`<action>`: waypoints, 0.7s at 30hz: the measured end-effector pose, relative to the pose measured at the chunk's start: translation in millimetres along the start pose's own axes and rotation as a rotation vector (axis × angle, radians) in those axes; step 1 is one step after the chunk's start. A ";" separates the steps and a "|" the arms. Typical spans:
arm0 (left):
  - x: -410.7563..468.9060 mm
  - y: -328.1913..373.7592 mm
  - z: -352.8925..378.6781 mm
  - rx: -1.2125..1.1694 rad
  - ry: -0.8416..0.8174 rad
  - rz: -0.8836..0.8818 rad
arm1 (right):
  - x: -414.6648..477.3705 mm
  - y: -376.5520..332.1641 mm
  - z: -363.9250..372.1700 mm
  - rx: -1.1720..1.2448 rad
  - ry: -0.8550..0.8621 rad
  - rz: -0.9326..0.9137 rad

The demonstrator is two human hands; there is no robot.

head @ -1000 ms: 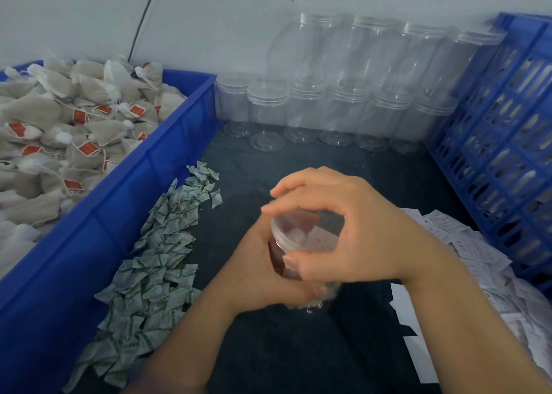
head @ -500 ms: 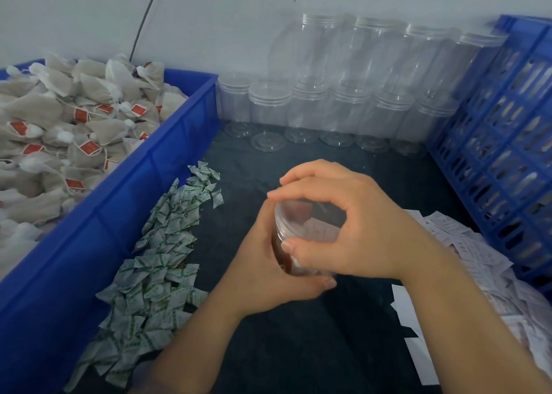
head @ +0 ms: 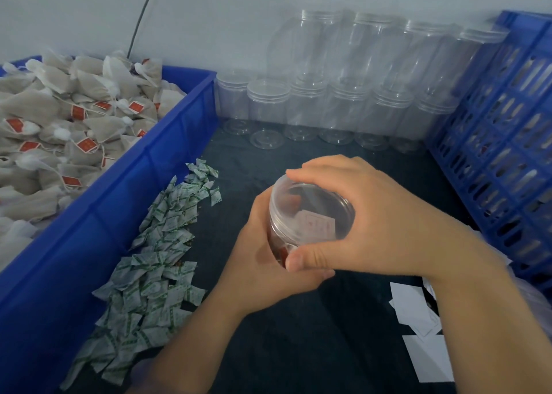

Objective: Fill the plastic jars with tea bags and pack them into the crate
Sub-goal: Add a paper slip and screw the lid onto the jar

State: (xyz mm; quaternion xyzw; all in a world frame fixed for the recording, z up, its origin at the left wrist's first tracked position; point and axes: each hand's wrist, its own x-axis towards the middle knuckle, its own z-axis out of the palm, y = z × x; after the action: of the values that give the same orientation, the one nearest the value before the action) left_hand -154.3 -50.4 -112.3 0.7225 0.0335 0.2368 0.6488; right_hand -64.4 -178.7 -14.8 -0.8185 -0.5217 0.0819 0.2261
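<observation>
At the middle of the dark table I hold a clear plastic jar [head: 301, 214] with tea bags and a small paper slip inside. My left hand [head: 268, 262] wraps around the jar's body from below. My right hand [head: 367, 223] grips the clear lid on top, fingers and thumb curled round its rim. A blue bin [head: 98, 226] on the left is heaped with tea bags [head: 59, 131] bearing red tags. The blue slatted crate [head: 501, 142] stands at the right.
Two rows of empty clear lidded jars [head: 337, 95] line the back wall. A strip of small green-and-white sachets [head: 155, 259] lies beside the bin. White paper slips [head: 418, 334] are scattered at the lower right.
Both hands stay on the jar. The right hand has shifted around the lid, and the jar has tilted so the lid faces more to the upper left.
</observation>
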 end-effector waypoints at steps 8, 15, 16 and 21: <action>0.4 -3.5 -0.6 -0.004 0.059 -0.041 | -14.2 9.4 -18.9 -0.047 -0.014 0.092; -2.2 -1.1 4.1 0.065 -0.016 -0.004 | -1.6 -0.9 -0.3 -0.023 0.050 0.026; -2.5 -1.9 4.6 0.094 -0.022 0.014 | 1.4 -3.9 5.0 -0.013 0.063 -0.001; -0.5 -1.6 4.7 0.107 -0.007 0.040 | 9.4 -6.9 13.7 -0.002 0.106 -0.014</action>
State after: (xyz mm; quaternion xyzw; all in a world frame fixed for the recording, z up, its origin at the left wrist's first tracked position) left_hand -152.5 -54.6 -114.2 0.7573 0.0295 0.2449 0.6046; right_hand -71.0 -164.0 -22.9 -0.8183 -0.5148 0.0364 0.2532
